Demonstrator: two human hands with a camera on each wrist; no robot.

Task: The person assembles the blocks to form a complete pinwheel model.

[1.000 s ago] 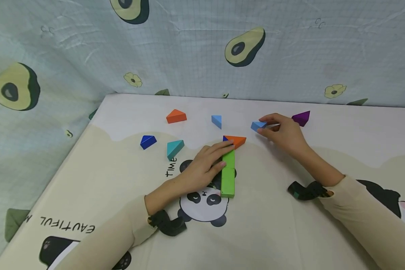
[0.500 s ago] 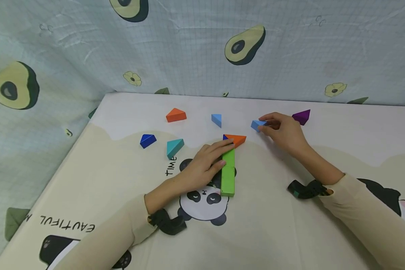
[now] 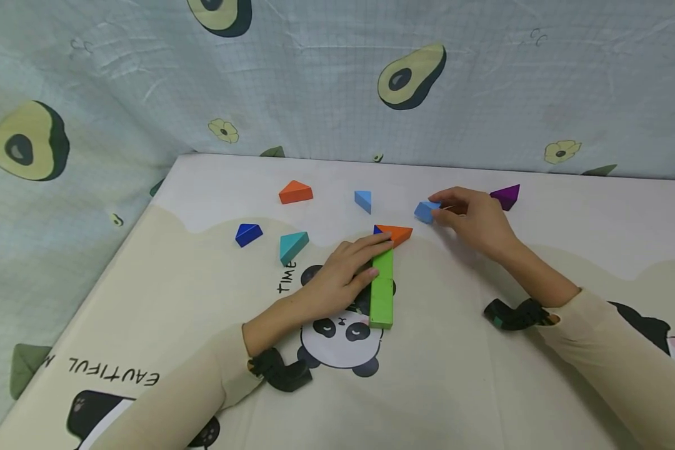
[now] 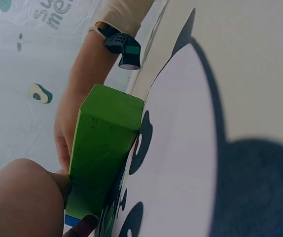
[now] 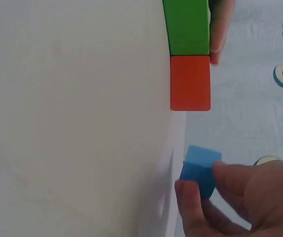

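Observation:
In the head view my right hand (image 3: 475, 222) pinches a light blue triangular block (image 3: 425, 212) between thumb and fingertips, to the right of and beyond an orange triangular block (image 3: 396, 234). The right wrist view shows the same light blue block (image 5: 200, 170) in the fingertips. My left hand (image 3: 340, 278) lies with fingers extended across the far end of a row of green blocks (image 3: 381, 294), its thumb on their top. The orange block adjoins the far end of that row. Beside it shows a corner of a dark blue block (image 3: 377, 229), mostly hidden by the left fingers.
Several loose triangular blocks lie farther back: orange (image 3: 295, 192), light blue (image 3: 364, 200), teal (image 3: 293, 247), dark blue (image 3: 249, 234) and purple (image 3: 505, 197). A panda-print cloth (image 3: 427, 381) covers the table. An avocado-print curtain (image 3: 315, 94) hangs behind its far edge.
My right hand has brought the light blue block slightly left and nearer the orange block, turning it a little. The left hand keeps its place on the green row.

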